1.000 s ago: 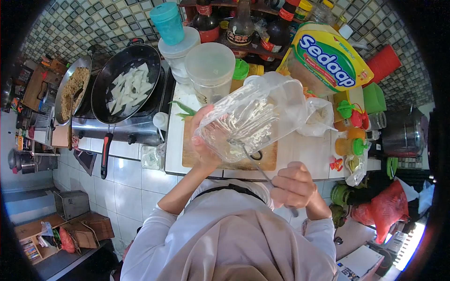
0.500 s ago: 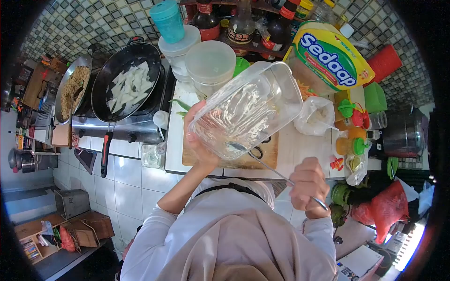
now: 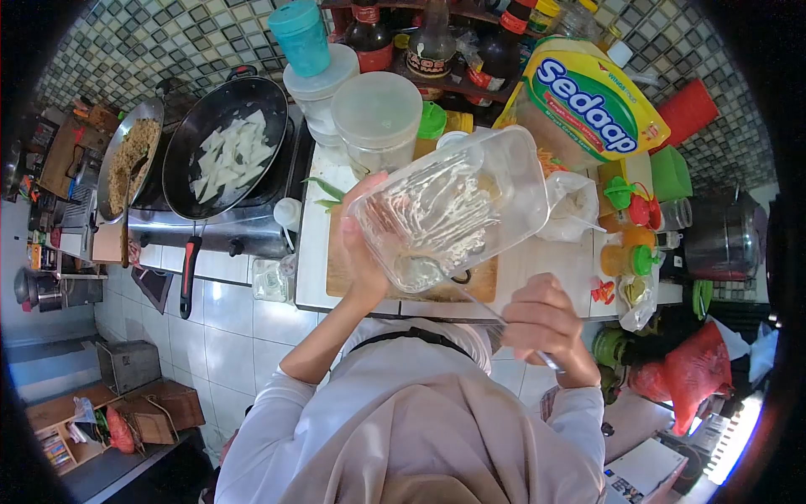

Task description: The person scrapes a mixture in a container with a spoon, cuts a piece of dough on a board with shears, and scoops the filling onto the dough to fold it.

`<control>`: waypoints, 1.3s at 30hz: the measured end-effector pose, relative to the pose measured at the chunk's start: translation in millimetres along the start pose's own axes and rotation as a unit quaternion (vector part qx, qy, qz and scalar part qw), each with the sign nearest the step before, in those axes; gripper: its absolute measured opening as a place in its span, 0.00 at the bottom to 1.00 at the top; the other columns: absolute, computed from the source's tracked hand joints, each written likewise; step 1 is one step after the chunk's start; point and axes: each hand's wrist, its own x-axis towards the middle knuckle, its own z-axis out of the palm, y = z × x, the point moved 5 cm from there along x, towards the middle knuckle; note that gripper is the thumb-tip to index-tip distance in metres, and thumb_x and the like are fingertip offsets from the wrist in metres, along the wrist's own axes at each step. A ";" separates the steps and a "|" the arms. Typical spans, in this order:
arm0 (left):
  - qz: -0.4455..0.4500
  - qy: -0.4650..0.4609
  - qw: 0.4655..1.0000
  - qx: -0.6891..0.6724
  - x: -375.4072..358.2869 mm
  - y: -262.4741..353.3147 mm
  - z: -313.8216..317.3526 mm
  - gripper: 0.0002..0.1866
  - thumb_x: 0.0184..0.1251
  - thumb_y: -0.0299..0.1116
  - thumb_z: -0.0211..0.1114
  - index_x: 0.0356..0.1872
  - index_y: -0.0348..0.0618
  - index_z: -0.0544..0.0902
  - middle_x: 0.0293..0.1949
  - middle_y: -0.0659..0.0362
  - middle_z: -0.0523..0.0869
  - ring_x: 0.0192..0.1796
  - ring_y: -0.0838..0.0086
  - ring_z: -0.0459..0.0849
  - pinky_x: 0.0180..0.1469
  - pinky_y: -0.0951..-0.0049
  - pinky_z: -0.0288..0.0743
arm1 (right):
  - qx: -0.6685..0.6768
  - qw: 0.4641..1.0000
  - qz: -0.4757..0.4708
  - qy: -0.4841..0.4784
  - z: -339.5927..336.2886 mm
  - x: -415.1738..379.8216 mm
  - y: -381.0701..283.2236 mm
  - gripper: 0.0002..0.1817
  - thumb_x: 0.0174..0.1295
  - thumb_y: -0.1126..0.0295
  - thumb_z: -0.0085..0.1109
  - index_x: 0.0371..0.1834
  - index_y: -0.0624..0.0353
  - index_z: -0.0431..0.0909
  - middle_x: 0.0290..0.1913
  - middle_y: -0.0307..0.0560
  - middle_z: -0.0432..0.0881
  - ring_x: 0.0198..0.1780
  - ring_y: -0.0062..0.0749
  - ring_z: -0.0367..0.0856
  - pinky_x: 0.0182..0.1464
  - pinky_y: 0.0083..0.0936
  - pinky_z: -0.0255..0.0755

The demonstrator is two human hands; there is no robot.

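Observation:
My left hand [image 3: 363,252] grips a clear rectangular plastic container [image 3: 522,197] by its left side, tilted up over the counter. White creamy streaks coat the inside of the container. My right hand [image 3: 544,321], fingers wrapped tight, holds a long-handled metal spoon [image 3: 480,306]; its bowl is at the container's near left corner, seen through the clear plastic. Beneath the container lies a wooden cutting board [image 3: 338,273], mostly covered in this view. A black loop handle [image 3: 461,276] shows beside the spoon, its other end hidden.
On the stove to the left, a black frying pan [image 3: 180,172] holds white strips, beside a wok [image 3: 106,189] of brownish food. Lidded tubs [image 3: 378,109] and a yellow Sedaap pouch [image 3: 596,101] stand behind. Rightward are a plastic bag [image 3: 567,210] and an orange jar [image 3: 617,260].
The container has shifted slightly right and down with my left hand. My right hand has moved a little left and up, and the spoon has moved along the container's near edge.

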 end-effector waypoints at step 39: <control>0.026 -0.109 0.993 0.030 -1.4 6.6 9.4 0.34 0.65 0.56 0.38 0.49 0.29 0.69 0.48 0.52 0.73 0.48 0.71 0.73 0.51 0.72 0.67 | 0.027 0.999 -0.032 -0.020 5.7 2.3 1.7 0.13 0.54 0.57 0.57 0.25 0.55 0.75 0.30 0.39 0.76 0.31 0.32 0.72 0.29 0.24 0.62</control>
